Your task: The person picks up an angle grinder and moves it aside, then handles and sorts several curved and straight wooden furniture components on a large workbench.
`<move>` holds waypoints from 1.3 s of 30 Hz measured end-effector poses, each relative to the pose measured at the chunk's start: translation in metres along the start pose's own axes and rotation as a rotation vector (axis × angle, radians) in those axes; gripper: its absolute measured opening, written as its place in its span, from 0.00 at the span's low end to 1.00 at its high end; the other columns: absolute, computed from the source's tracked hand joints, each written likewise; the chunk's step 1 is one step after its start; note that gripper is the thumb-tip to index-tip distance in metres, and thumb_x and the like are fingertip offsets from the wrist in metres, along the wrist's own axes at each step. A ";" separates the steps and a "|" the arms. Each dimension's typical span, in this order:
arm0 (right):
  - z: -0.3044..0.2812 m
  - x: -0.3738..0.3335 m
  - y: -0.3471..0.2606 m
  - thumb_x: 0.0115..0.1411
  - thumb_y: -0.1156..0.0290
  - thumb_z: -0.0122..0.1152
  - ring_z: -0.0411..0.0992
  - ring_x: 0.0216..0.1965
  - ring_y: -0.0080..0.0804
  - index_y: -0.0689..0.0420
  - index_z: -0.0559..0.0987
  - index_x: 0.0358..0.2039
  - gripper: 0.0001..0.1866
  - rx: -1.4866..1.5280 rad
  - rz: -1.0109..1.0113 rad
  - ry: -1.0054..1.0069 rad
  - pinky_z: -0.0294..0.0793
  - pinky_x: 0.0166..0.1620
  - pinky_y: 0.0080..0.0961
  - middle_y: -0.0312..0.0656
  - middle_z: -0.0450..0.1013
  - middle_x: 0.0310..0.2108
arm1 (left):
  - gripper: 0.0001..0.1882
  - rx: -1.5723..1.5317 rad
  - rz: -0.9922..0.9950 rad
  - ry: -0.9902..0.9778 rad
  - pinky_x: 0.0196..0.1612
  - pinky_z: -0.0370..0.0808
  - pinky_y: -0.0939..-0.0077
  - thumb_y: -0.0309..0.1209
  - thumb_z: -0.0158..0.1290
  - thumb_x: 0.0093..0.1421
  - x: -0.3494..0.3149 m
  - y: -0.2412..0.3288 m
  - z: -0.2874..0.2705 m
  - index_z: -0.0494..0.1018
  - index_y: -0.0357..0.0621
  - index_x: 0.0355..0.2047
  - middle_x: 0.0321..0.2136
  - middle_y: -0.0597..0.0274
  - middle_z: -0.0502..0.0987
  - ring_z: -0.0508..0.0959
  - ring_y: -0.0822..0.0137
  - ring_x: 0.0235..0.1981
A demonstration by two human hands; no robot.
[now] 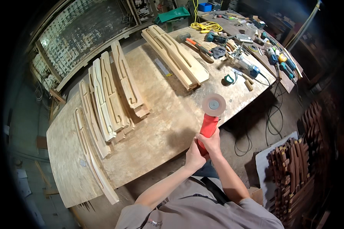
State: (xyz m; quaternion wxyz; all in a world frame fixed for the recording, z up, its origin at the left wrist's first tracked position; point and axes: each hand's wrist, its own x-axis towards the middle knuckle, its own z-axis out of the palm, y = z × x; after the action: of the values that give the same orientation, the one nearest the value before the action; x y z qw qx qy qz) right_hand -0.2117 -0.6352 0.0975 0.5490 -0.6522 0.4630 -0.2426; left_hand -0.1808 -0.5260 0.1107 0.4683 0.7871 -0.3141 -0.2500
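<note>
Both of my hands are wrapped round a red angle grinder (208, 126), held up in front of me by the table's near edge. My left hand (195, 158) grips the lower end of its body, and my right hand (211, 142) closes round it from the right side. A round flat disc (219, 100) with a metal centre faces up at the tool's far end. It is apart from any wood. Whether the disc is spinning, I cannot tell. The fingers partly hide the handle.
Carved pale wooden pieces (102, 97) lie in rows on the plywood table (156, 141), with another stack (176, 57) farther back. Power tools, including a blue and silver one (244, 65), and a yellow cable (206, 26) crowd the far right. Dark wooden pieces (290, 164) stand at lower right.
</note>
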 end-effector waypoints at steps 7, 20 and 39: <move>-0.050 0.119 0.012 0.39 0.64 0.71 0.77 0.36 0.41 0.61 0.73 0.39 0.27 -0.154 0.155 -0.053 0.75 0.42 0.34 0.48 0.77 0.33 | 0.50 0.128 -0.063 0.047 0.44 0.74 0.50 0.37 0.63 0.47 0.077 0.023 0.095 0.45 0.38 0.64 0.45 0.33 0.72 0.76 0.37 0.42; -0.096 0.161 0.026 0.50 0.80 0.62 0.74 0.35 0.31 0.64 0.68 0.52 0.26 0.284 0.137 -0.417 0.76 0.38 0.27 0.42 0.72 0.37 | 0.31 -0.720 -0.397 -0.175 0.39 0.75 0.70 0.27 0.67 0.39 0.122 0.016 0.120 0.68 0.33 0.44 0.35 0.56 0.77 0.77 0.65 0.37; 0.040 -0.128 0.076 0.67 0.69 0.50 0.76 0.40 0.31 0.60 0.71 0.53 0.15 0.048 0.206 -1.212 0.77 0.44 0.30 0.44 0.76 0.40 | 0.35 -1.471 -0.009 0.911 0.43 0.77 0.64 0.15 0.57 0.40 -0.245 -0.031 -0.058 0.61 0.44 0.52 0.41 0.57 0.74 0.77 0.63 0.40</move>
State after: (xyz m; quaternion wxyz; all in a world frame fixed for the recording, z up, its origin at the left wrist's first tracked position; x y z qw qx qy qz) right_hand -0.2629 -0.5015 0.0395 0.7497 -0.6135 0.1234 0.2153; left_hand -0.2988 -0.3020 0.1326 0.9380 0.3089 0.1487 -0.0518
